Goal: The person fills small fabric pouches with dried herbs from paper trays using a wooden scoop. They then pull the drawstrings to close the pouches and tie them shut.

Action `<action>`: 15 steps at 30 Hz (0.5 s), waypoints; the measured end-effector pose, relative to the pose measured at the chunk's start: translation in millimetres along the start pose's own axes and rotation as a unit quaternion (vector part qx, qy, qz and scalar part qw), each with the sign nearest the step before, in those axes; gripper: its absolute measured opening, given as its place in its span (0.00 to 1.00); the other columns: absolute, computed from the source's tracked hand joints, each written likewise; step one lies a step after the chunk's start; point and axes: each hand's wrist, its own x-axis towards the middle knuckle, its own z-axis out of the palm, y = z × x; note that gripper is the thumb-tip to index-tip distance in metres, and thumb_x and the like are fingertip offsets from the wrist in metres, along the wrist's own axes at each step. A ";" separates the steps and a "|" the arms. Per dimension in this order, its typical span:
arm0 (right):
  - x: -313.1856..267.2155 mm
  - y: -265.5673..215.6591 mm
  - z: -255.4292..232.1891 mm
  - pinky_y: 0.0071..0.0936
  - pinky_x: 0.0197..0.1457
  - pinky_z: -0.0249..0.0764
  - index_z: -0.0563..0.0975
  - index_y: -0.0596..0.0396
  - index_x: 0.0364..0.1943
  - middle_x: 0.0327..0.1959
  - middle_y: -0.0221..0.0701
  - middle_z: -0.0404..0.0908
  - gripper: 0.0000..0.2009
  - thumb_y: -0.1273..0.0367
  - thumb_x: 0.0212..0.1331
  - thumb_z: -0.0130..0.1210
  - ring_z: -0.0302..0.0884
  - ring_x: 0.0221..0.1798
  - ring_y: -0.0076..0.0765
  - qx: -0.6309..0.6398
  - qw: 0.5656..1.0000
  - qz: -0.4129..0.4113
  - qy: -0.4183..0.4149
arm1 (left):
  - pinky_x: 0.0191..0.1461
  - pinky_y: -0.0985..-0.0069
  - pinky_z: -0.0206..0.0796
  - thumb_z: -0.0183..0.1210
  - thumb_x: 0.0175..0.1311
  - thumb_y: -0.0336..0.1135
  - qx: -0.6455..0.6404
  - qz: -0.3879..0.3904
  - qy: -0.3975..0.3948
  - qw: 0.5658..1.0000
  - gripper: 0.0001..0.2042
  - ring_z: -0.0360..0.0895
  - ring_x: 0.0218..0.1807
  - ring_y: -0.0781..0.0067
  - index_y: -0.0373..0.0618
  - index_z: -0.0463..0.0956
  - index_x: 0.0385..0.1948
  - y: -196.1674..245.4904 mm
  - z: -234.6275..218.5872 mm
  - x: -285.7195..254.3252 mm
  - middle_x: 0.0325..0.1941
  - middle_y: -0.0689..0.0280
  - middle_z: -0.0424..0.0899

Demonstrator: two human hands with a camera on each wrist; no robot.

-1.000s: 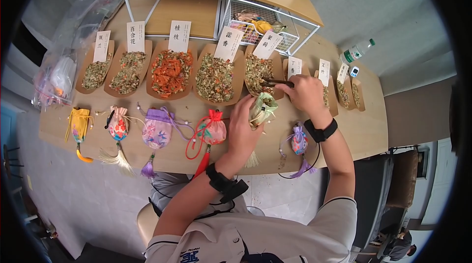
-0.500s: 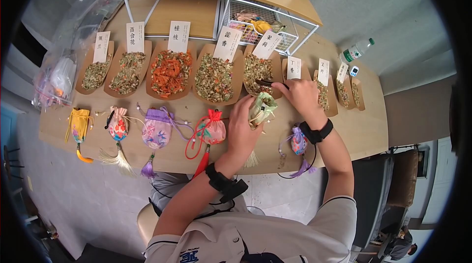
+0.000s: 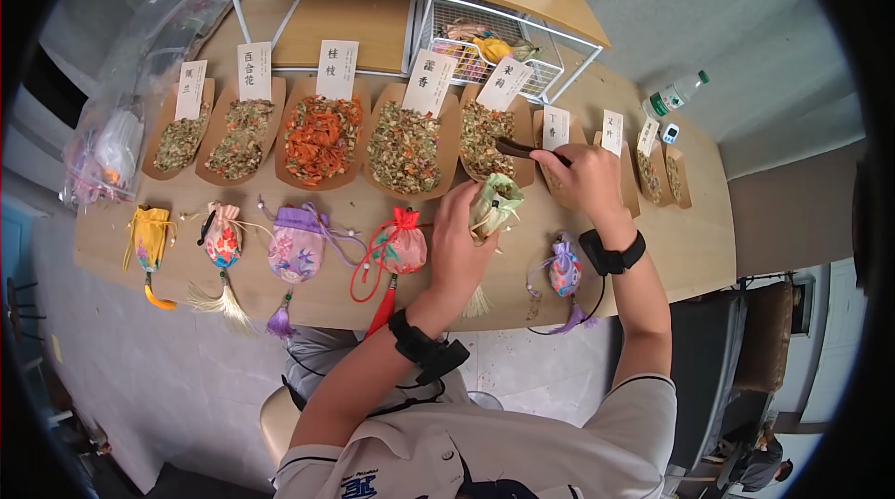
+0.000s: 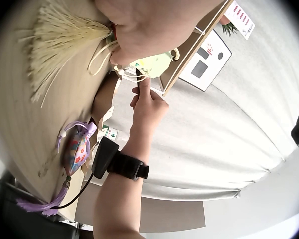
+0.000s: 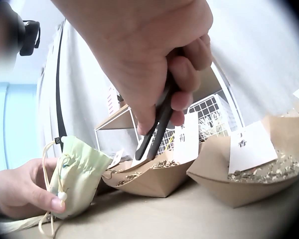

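Left hand (image 3: 460, 242) and right hand (image 3: 591, 184) curled, both forearms (image 3: 641, 305) extended.

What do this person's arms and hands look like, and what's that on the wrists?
The left hand and right hand are bare, without gloves. Each wrist wears a black strap with a boxy black device; a thin black cable trails from the right one. The short, pale sleeves have dark trim.
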 end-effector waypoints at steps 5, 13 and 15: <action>21.8 16.0 14.5 0.41 0.27 0.73 0.84 0.54 0.19 0.17 0.41 0.79 0.27 0.43 0.58 0.60 0.79 0.22 0.50 -0.041 0.992 0.069 -0.100 | 0.63 0.62 0.68 0.72 0.44 0.23 0.002 0.004 -0.003 1.000 0.35 0.74 0.61 0.50 0.42 0.69 0.59 0.6 -1.1 0.6 0.60 0.54 0.76; 42.7 20.0 23.5 0.40 0.29 0.74 0.83 0.56 0.19 0.16 0.40 0.78 0.29 0.42 0.56 0.62 0.79 0.23 0.50 0.066 0.973 0.079 -0.207 | 0.64 0.63 0.68 0.72 0.44 0.23 -0.003 0.013 -0.004 1.000 0.35 0.74 0.62 0.50 0.42 0.69 0.60 -1.3 0.0 0.8 0.61 0.55 0.76; 43.9 15.5 20.9 0.39 0.29 0.74 0.83 0.57 0.19 0.15 0.40 0.78 0.29 0.42 0.55 0.63 0.78 0.22 0.49 0.057 0.970 0.070 -0.227 | 0.64 0.63 0.68 0.72 0.44 0.23 -0.003 0.011 -0.004 1.000 0.35 0.74 0.62 0.51 0.42 0.69 0.60 -1.4 -0.3 1.0 0.61 0.55 0.76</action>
